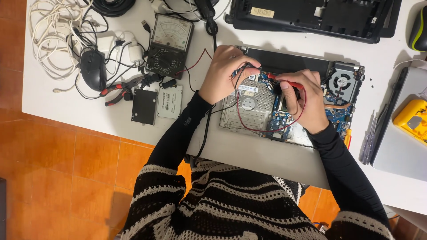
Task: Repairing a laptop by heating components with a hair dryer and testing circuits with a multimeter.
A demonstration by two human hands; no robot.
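An opened laptop base (249, 116) lies on the white table (262, 155), its blue circuit board (281, 121) and cooling fan (343, 83) bare. My left hand (224, 71) pinches a black test probe (246, 67) at the board's upper left. My right hand (302, 100) holds a red test probe (284, 80), its tip on the board. Red and black leads (195, 66) run from an analog multimeter (170, 44) to both probes.
Left of the meter lie a black mouse (93, 69), red-handled pliers (116, 91), tangled white cables (53, 35) and two flat drives (156, 104). A black laptop shell (311, 18) sits at the back. Screwdrivers (369, 138), a grey lid (402, 142) and a yellow meter (411, 119) are at the right.
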